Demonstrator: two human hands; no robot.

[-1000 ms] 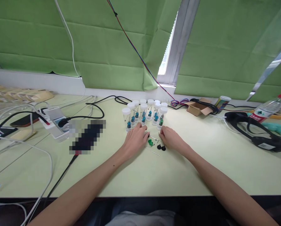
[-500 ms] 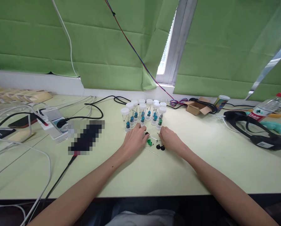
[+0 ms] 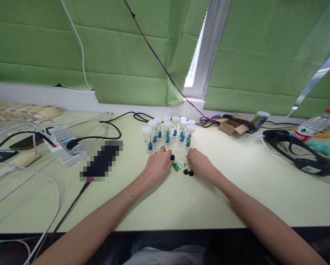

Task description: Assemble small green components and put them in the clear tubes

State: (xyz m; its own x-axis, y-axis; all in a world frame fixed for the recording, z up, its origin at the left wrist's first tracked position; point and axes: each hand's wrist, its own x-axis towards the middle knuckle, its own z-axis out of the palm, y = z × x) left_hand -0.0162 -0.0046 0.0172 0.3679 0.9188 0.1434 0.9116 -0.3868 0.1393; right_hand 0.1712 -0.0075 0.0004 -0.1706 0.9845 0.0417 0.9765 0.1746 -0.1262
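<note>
At the far right we see a bottle (image 3: pixel 307 127) with a red cap; its red-and-white label has a dark green mark and white characters too small for us to read. The headset (image 3: pixel 294 159) bears a white sticker whose print we cannot make out, and the patterned can (image 3: pixel 260 120) is just as illegible.

Ahead of the hands we see a cluster of upright clear vials (image 3: pixel 167 136) with white lids, most containing blue pieces with thin stems; the near right vial (image 3: pixel 189 139) has a green one. Black cable lies over the open cardboard box (image 3: pixel 230 127).

Our left hand (image 3: pixel 159 163) is curled beside a black knob (image 3: pixel 172 157); we cannot tell whether thumb and finger pinch it. Our right hand (image 3: pixel 199 162) bends inward, its grasp hidden from us. Between them on the table (image 3: pixel 223 206) lie a green piece (image 3: pixel 175 167), two black discs (image 3: pixel 186 172) and a metal pin (image 3: pixel 181 179). Pixelation masks a dark object (image 3: pixel 101 162) at left.
</note>
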